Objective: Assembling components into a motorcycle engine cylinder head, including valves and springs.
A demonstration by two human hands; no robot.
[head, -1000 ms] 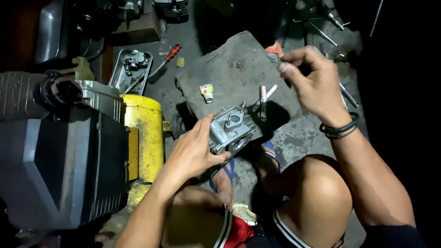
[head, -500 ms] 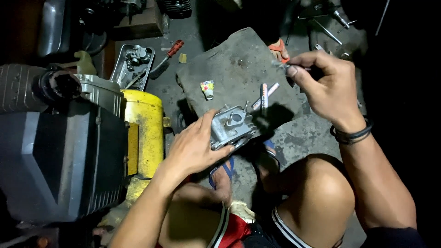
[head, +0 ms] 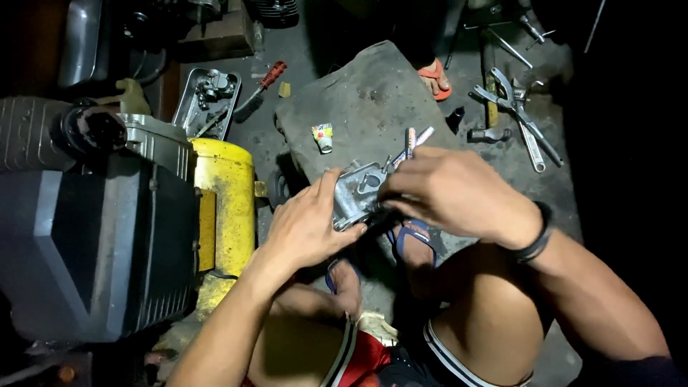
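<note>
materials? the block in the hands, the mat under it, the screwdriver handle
Block: looks like cast metal, dull silver-grey, bare finish. Mat: probably rubber or heavy fabric, matte grey, creased and stained. Screwdriver handle: likely plastic, red, ribbed.

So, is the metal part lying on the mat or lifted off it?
Lifted: the left hand holds the metal part above the grey mat.

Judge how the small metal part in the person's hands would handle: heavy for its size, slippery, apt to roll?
The metal part looks like solid cast metal, so probably stiff and heavy for its size. Its blocky, uneven shape suggests it would sit rather than roll. The left hand grips it bare; the shiny surface may be slippery.
</note>
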